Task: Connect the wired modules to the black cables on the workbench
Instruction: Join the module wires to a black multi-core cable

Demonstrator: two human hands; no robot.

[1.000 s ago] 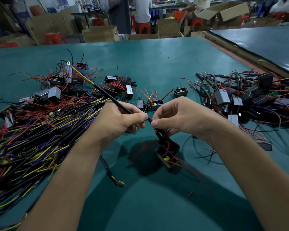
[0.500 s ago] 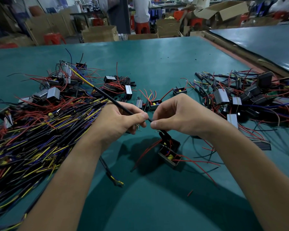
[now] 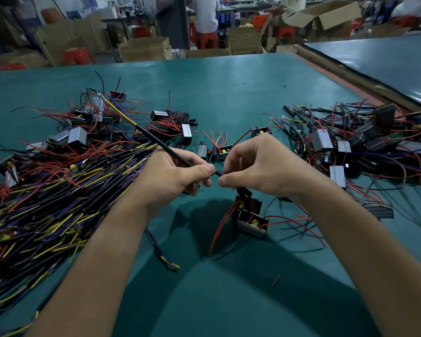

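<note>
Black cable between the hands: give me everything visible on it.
The black cable is a thin, straight, matte sheathed lead. It slants up and left from its held end over the wire pile, where yellow and blue wires emerge from its sheath. The left hand grips it near the close end; the right hand pinches the tip, which hides any joint.

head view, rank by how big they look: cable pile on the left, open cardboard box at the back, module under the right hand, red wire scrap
1. cable pile
2. open cardboard box, far away yet looks larger than the module
3. module
4. red wire scrap
</note>
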